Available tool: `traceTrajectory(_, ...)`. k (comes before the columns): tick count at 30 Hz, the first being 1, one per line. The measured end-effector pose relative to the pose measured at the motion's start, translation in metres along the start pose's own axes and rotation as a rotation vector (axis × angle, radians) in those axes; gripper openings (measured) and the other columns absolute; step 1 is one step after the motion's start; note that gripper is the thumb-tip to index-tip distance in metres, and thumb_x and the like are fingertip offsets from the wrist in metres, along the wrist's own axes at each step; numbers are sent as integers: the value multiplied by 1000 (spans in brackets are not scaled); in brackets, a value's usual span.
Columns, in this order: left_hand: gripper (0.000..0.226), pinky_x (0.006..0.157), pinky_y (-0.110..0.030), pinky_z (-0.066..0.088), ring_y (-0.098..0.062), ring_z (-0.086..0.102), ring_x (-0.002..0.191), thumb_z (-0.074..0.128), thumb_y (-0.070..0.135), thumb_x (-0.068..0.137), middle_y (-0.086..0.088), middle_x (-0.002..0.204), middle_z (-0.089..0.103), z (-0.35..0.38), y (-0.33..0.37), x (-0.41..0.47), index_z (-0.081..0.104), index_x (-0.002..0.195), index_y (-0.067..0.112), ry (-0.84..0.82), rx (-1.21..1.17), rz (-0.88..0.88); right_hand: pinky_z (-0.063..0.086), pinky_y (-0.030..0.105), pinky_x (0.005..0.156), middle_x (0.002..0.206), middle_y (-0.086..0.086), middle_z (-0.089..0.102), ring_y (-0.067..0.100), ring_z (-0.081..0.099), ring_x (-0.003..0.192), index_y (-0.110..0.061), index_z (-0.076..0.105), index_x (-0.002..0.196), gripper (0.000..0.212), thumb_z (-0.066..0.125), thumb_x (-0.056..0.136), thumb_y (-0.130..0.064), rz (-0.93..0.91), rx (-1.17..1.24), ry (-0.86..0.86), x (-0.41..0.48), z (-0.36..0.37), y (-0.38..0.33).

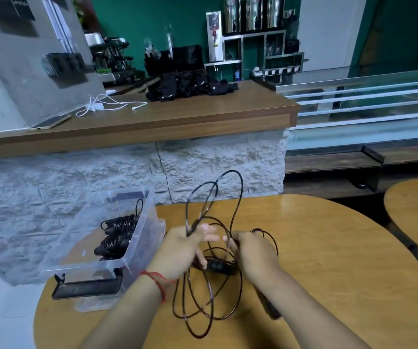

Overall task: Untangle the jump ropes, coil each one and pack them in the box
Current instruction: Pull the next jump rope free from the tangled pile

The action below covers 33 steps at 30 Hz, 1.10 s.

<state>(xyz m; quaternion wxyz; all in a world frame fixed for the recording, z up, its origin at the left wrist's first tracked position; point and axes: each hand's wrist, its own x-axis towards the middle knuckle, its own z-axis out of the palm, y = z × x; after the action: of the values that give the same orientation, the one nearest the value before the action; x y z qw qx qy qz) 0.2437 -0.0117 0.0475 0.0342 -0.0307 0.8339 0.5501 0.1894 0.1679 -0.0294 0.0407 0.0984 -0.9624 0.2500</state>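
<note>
Both hands, left hand (182, 250) and right hand (250, 250), pinch loose loops of one black jump rope (238, 195) above the round table (328, 248); coiled ropes (119, 235) already fill the clear box (150, 238), suggesting late-stage work.

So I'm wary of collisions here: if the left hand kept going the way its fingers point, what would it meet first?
Probably the right hand: the left hand points rightward at it, with rope strands between them. Depth is unclear.
</note>
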Motion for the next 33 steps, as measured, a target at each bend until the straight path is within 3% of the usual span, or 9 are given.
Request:
traceTrajectory(3, 22, 61, -28, 50, -9, 58, 51, 62, 42, 104, 20, 85, 77, 28, -13, 13, 80, 100, 30, 85, 24, 17, 39, 33, 62, 72, -6, 54, 28, 66, 82, -29, 70, 100, 26, 53, 107, -47, -18, 43, -20, -6, -1, -3)
traceTrajectory(5, 23, 69, -26, 47, 0, 66, 68, 69, 41, 98, 17, 80, 76, 40, -20, 24, 78, 84, 25, 100, 67, 30, 37, 33, 63, 73, -5, 53, 31, 64, 81, -28, 62, 89, 17, 57, 104, -34, -20, 18, -64, -9, 0, -2)
traceTrajectory(8, 31, 72, -28, 55, -13, 72, 80, 72, 44, 95, 7, 79, 78, 50, -21, 33, 75, 74, 21, 44, 66, 12, 36, 33, 60, 71, -4, 55, 31, 63, 78, -25, 57, 83, 17, 56, 100, -23, 1, 39, -69, -12, 1, 3)
traceTrajectory(13, 17, 64, -8, 46, -2, 69, 72, 73, 24, 98, 2, 75, 78, 54, -23, 38, 80, 84, 16, 54, -34, 21, 41, 36, 58, 69, -4, 59, 23, 58, 69, -31, 58, 78, 27, 57, 103, -43, -48, 178, -32, -15, 6, 12)
traceTrajectory(17, 27, 51, -14, 40, -6, 53, 54, 58, 29, 107, 18, 63, 65, 50, -15, 36, 68, 84, 17, 100, 15, 65, 52, 37, 64, 76, -7, 68, 17, 64, 75, -37, 65, 84, 26, 59, 99, -59, -58, 199, -34, -11, 11, 16)
traceTrajectory(23, 35, 55, -28, 38, -14, 46, 57, 50, 44, 108, 8, 61, 55, 15, 34, 31, 63, 92, 16, 248, -250, 162, 54, 30, 67, 90, -10, 74, 11, 68, 85, -38, 71, 113, 26, 59, 101, -57, 26, 43, -56, -13, 25, 27)
traceTrajectory(26, 29, 48, -24, 32, -9, 37, 53, 52, 35, 109, 10, 60, 47, -18, 62, 26, 59, 87, 18, 336, -483, 299, 58, 33, 71, 92, -9, 74, 11, 69, 88, -33, 72, 117, 28, 58, 103, -53, 38, 14, -67, -20, 34, 42)
traceTrajectory(30, 31, 45, -18, 32, -5, 36, 50, 48, 23, 111, 10, 55, 43, -56, 89, 21, 53, 81, 20, 454, -623, 432, 42, 28, 60, 94, -13, 73, 10, 69, 89, -38, 69, 126, 30, 57, 103, -55, 57, 8, 16, -20, 32, 48)
traceTrajectory(33, 37, 48, -20, 32, -5, 35, 50, 49, 23, 111, 11, 56, 40, -80, 95, 16, 57, 74, 25, 557, -689, 503, 47, 28, 62, 90, -14, 70, 11, 65, 84, -39, 69, 123, 27, 57, 103, -53, 96, -8, 6, -13, 26, 49)
